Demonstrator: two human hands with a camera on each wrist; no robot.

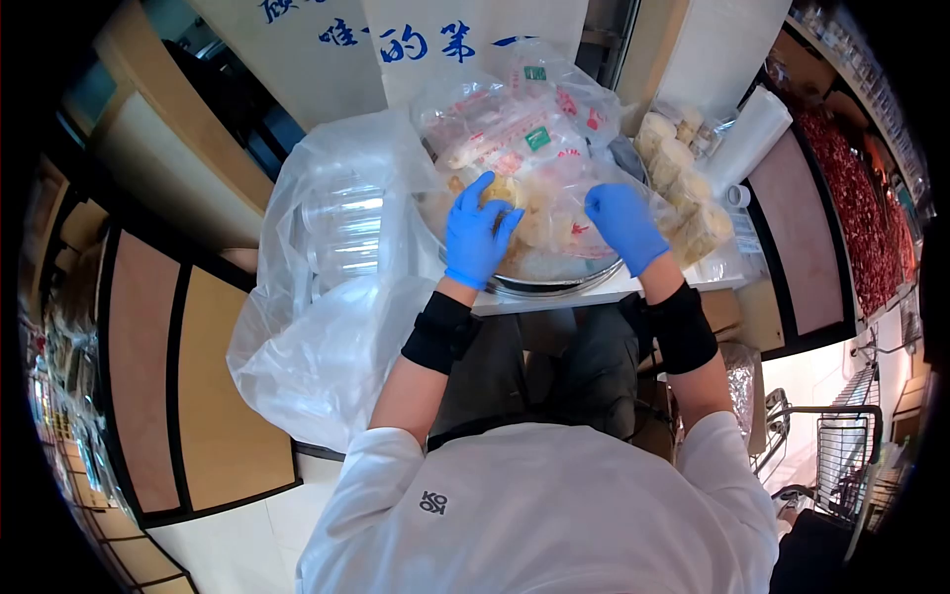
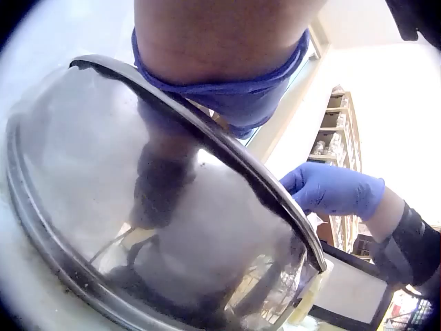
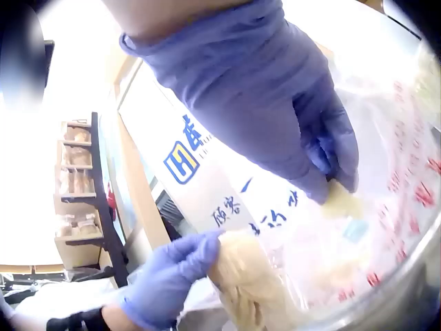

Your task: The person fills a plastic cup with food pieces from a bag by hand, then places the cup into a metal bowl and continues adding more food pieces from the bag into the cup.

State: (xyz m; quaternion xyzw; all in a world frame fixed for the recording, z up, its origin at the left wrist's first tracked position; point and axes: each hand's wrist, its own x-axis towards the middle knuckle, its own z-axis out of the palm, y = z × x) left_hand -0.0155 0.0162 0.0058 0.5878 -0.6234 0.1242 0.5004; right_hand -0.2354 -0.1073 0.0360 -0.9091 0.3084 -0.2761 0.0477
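Both hands wear blue gloves and work over a shiny metal basin [image 2: 207, 227]. In the head view my left hand [image 1: 477, 238] is at the basin's left side, its thumb and index finger spread around a clear plastic bag of pale food [image 3: 248, 283]. The right wrist view shows that left hand [image 3: 169, 283] gripping the bag's upper end. My right hand [image 1: 626, 230] is over the basin's right side, fingers bent down. Between its fingertips it pinches a small pale yellow piece [image 3: 341, 201]. Clear bags with red print [image 1: 495, 144] heap up in the basin.
Left of the basin, a big clear bag holds stacked clear plastic containers [image 1: 346, 233]. Several filled bags [image 1: 683, 178] and a white plastic roll [image 1: 757, 134] stand at the right. Behind rises a white panel with blue writing [image 1: 445, 40]. A shopping cart [image 1: 836, 445] is at the lower right.
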